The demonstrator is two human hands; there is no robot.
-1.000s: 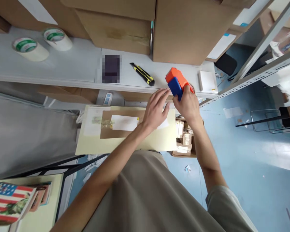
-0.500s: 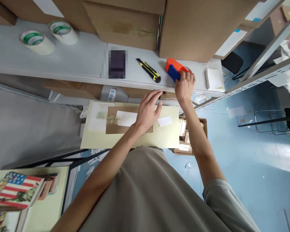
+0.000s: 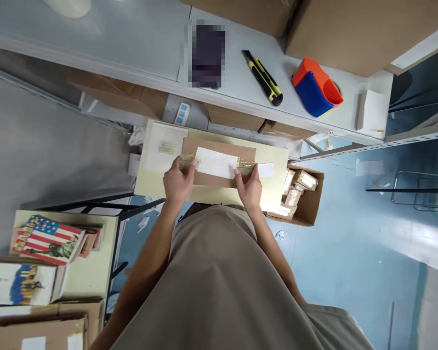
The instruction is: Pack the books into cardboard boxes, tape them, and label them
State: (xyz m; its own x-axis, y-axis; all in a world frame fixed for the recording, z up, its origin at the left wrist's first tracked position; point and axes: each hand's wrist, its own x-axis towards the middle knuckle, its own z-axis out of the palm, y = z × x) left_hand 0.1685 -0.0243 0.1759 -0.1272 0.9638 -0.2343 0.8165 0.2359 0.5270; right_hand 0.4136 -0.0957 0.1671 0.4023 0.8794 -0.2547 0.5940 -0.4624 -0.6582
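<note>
A flat brown cardboard parcel (image 3: 213, 180) with a white label (image 3: 217, 162) and clear tape at both ends lies on the pale yellow table (image 3: 151, 182) in front of me. My left hand (image 3: 177, 183) grips its left end, thumb on top near the label's edge. The right end is gripped by my right hand (image 3: 249, 188), thumb on top, fingers mostly hidden beyond the edge. Just right of that hand lies a small white slip (image 3: 266, 169), and a whitish sheet (image 3: 164, 150) is at the table's left.
On the grey shelf are a yellow-black utility knife (image 3: 263, 78), an orange-blue tape dispenser (image 3: 313, 90), a white stack of slips (image 3: 372, 113) and a blurred dark item (image 3: 209, 56). Right of the table stands an open carton (image 3: 314, 206) of small parcels. Books (image 3: 51, 238) lie at lower left.
My right hand has left the tape dispenser on the shelf and come down to the parcel's right end. My left hand has moved left to its left end. The view has shifted.
</note>
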